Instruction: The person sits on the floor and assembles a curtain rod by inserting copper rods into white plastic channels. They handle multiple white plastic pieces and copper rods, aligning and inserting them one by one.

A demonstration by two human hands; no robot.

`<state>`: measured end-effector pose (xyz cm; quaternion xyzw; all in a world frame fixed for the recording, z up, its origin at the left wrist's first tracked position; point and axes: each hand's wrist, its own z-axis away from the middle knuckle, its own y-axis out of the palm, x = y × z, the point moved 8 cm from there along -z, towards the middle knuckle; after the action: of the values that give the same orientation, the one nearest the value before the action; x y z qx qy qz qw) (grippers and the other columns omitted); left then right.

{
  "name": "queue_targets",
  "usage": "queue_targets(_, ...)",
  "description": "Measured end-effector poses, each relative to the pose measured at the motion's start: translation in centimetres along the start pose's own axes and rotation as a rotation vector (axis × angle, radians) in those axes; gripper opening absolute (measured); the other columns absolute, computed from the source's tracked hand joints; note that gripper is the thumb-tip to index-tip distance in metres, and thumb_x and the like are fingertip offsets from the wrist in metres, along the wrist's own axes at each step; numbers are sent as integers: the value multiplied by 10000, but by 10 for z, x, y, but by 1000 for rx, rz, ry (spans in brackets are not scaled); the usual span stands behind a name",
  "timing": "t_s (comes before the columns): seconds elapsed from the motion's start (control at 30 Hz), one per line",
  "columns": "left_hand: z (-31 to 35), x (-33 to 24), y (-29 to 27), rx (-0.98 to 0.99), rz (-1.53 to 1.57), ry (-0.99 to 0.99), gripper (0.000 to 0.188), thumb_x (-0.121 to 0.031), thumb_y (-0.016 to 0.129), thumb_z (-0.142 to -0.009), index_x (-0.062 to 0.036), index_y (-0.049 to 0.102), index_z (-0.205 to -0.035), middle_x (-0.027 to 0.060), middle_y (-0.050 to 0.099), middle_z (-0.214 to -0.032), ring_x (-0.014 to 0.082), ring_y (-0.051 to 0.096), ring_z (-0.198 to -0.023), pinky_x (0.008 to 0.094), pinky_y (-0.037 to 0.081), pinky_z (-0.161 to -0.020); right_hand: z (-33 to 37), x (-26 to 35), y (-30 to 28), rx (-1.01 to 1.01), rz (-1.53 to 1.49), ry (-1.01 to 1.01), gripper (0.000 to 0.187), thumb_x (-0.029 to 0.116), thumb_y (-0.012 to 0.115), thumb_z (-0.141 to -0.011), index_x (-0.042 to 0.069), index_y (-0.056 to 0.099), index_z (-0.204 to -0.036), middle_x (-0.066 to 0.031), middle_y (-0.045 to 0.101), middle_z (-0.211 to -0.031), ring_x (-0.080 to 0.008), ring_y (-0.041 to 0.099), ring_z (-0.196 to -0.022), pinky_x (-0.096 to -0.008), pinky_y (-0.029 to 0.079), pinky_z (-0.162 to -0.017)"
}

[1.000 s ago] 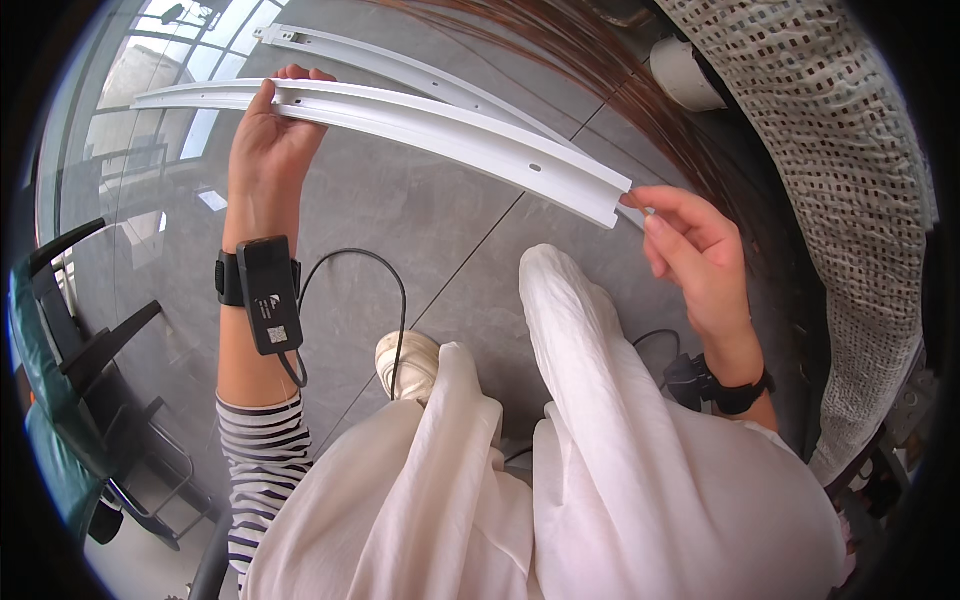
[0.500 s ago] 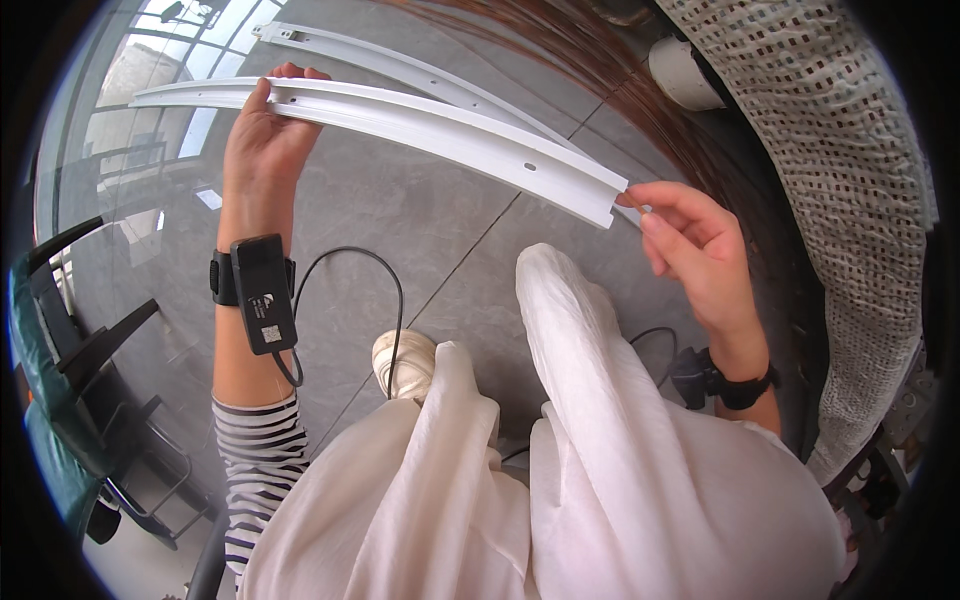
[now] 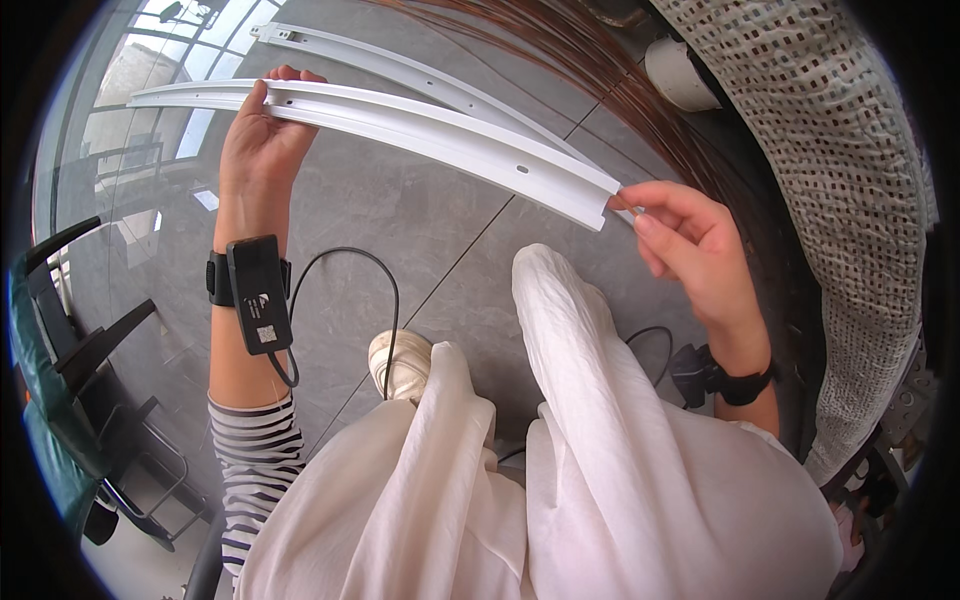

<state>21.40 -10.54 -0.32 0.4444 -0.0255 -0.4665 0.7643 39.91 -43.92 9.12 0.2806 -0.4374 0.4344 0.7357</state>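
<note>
My left hand (image 3: 262, 145) grips a long white channel rail (image 3: 430, 128) near its far left part, with the thumb on the near side and fingers over the far edge. The rail slants down to the right, and its cut end faces my right hand (image 3: 700, 240). There the thumb and index finger are pinched on a thin brown strip or wire (image 3: 628, 204) at the rail's open end. How far the strip reaches into the rail cannot be seen. Behind, a second white rail (image 3: 400, 72) with small holes runs nearly alongside.
A bundle of long brown strips (image 3: 560, 50) lies on the grey tiled floor (image 3: 440, 240) at the far right. Near it stand a white round container (image 3: 683, 75) and a pale perforated cover (image 3: 830, 130). Dark chair parts (image 3: 110, 340) are at left. A black cable (image 3: 340, 250) hangs from my left wrist device.
The held rail and both hands sit very slightly further left in the picture. Both grips look the same.
</note>
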Motion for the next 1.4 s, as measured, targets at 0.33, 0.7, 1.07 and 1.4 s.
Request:
queue_targets(0.33,1,-1,-1,-10,-21,11,209,-201,379,-1082,-20,430,-1172,134,570,-1027,266,578,-1036,478,490,-1003,0,4,2,25,29,45,238,39,576,-954,-13,663,-1170,32,575,-709,-35,455,-593,-201,364,-532)
queue_targets(0.7,2,-1,-5,-104,-15,74,279,-186,410,-1074,46,493,-1204,175,567,-1057,301,573,-1066,471,510,-982,0,2,2,41,58,50,232,54,593,-951,-6,666,-1162,43,572,-687,-30,459,-594,-196,363,-539)
queue_targets(1.07,0,14,-17,-81,3,2,190,-200,367,-1086,-28,440,-1121,108,551,-962,222,585,-949,484,489,-974,-2,-6,-6,-41,18,233,209,79,579,-938,-27,699,-1074,53,545,-653,-20,442,-565,-194,332,-524)
queue_targets(1.4,2,20,-22,-164,-98,70,184,-193,346,-1089,-20,408,-1108,106,533,-936,222,571,-895,477,509,-926,-9,-18,-6,-34,34,208,174,70,559,-946,-22,685,-1023,51,531,-684,-17,425,-586,-195,332,-539)
